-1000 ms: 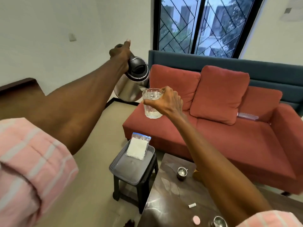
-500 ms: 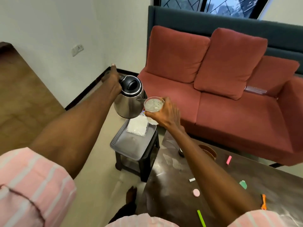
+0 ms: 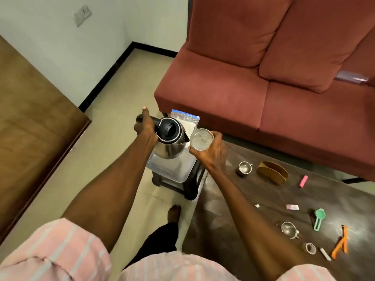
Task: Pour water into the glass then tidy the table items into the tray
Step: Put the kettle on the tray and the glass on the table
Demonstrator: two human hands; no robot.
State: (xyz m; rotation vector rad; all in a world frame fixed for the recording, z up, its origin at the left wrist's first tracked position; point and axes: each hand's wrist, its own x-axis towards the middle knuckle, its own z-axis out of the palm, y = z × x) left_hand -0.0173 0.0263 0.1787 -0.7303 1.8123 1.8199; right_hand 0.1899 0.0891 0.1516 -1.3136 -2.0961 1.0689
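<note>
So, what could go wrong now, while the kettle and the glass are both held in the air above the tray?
1. The kettle, in the left hand, has its spout at the rim of the glass. A small tilt could send water past the rim onto the tray and the white packet below.
2. The right hand grips the glass with no support beneath; if it slips, it may fall.

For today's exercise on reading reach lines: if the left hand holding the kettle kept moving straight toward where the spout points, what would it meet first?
The kettle in the left hand points its spout at the glass held by the right hand. The glass rim comes first; the gap looks tiny, though depth is unclear.
</note>
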